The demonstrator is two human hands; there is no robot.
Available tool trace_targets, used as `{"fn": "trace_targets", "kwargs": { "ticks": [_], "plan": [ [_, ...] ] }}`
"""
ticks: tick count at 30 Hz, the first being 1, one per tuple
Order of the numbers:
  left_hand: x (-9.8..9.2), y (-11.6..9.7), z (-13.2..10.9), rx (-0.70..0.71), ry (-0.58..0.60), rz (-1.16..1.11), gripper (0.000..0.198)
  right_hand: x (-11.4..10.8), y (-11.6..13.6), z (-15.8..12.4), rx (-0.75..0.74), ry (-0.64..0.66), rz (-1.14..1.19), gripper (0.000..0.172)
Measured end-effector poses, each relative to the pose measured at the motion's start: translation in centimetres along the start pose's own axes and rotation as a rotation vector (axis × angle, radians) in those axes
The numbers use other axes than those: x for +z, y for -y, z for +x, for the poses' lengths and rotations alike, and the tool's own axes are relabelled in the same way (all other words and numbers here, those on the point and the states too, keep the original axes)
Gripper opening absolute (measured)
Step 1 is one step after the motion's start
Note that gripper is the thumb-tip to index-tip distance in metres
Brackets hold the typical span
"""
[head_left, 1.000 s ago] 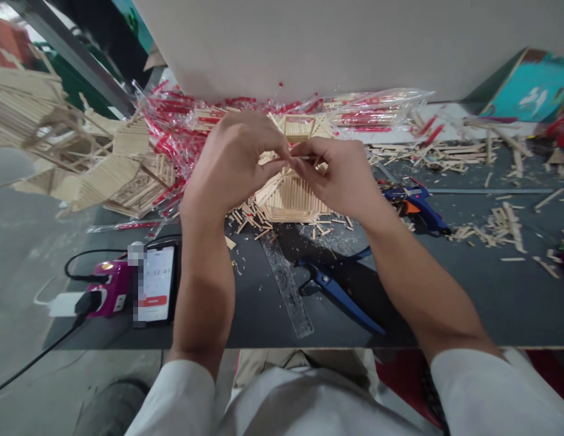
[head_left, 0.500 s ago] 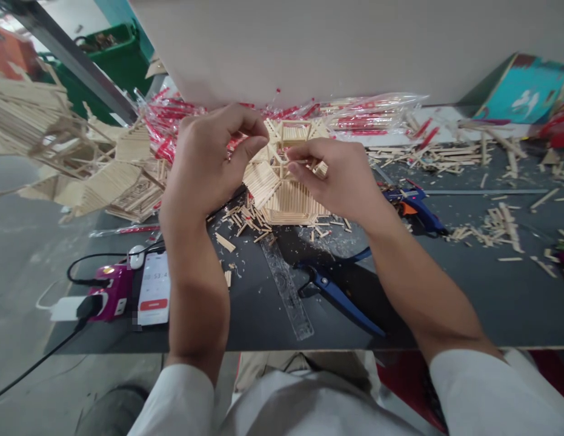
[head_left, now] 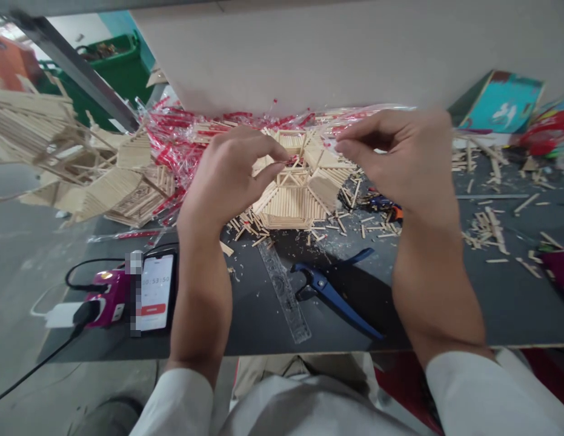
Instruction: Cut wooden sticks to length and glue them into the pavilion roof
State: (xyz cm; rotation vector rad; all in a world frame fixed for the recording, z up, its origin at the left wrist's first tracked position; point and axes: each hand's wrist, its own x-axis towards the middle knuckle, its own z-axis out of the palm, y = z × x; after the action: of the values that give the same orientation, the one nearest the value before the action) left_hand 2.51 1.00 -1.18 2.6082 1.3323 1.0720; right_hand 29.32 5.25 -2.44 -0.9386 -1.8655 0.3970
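A small model built of thin wooden sticks (head_left: pixel 293 209), with slatted sloping panels around an open top, stands on the dark table. My left hand (head_left: pixel 234 172) is at its upper left side, thumb and forefinger curled close together by the top frame. Whatever lies between those fingertips is too small to make out. To the right of the model, my right hand (head_left: pixel 406 160) is raised with thumb and forefinger pinched. What this pinch holds, if anything, cannot be made out. Loose cut sticks (head_left: pixel 245 227) lie around the model's base.
Blue-handled cutters (head_left: pixel 340 300) and a clear ruler (head_left: pixel 286 293) lie in front. At left are a phone (head_left: pixel 154 293), a purple power adapter (head_left: pixel 109 297) and a larger stick structure (head_left: pixel 95 175). Red-and-clear wrappers (head_left: pixel 168 136) line the back. A blue glue gun (head_left: pixel 379 203) is partly hidden.
My right hand has drawn away from the model, up and to the right. My left hand has shifted slightly right and down, closer to the model's top frame.
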Motion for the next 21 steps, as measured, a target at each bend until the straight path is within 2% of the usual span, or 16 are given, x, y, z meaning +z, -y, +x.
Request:
{"fn": "trace_targets", "kwargs": {
  "ticks": [3, 9, 14, 21],
  "plan": [
    [1.7, -0.6, 0.5, 0.022, 0.036, 0.029, 0.011, 0.7, 0.1, -0.3, 0.068, 0.061, 0.008, 0.005],
    [4.6, -0.6, 1.0, -0.012, 0.113, 0.138, 0.013, 1.8, -0.5, -0.6, 0.127, 0.267, 0.003, 0.005],
    [5.0, 0.0, 1.2, -0.008, 0.108, 0.126, 0.013, 2.2, -1.3, -0.6, 0.162, 0.312, 0.045, 0.01],
    [5.4, 1.1, 1.4, -0.034, 0.163, 0.071, 0.02, 2.4, -1.4, -0.7, 0.169, 0.317, 0.059, 0.011]
  ]
}}
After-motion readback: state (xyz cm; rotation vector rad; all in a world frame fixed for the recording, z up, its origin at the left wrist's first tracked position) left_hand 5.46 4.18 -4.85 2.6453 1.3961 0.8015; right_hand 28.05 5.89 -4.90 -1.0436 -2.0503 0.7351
